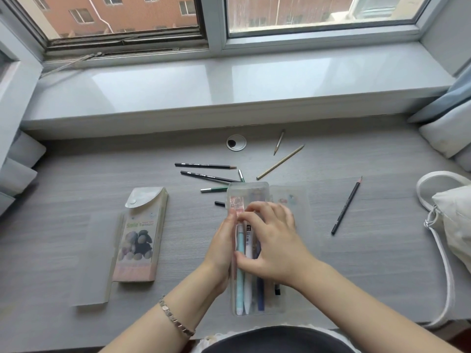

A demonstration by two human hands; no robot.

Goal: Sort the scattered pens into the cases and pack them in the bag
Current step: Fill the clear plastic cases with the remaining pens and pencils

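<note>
A clear plastic pen case lies open in the middle of the desk, its lid folded out to the right. Several pens lie inside it, among them a light blue pen and a white pen. My left hand presses against the case's left wall. My right hand rests over the pens, fingers curled on the white one. Black pencils, a green pen and a wooden pencil lie scattered behind the case. A second case with a printed picture lies to the left.
A white cloth bag with a long strap sits at the desk's right edge. A lone black pencil lies between bag and case. A short pencil and a round cable hole are near the windowsill.
</note>
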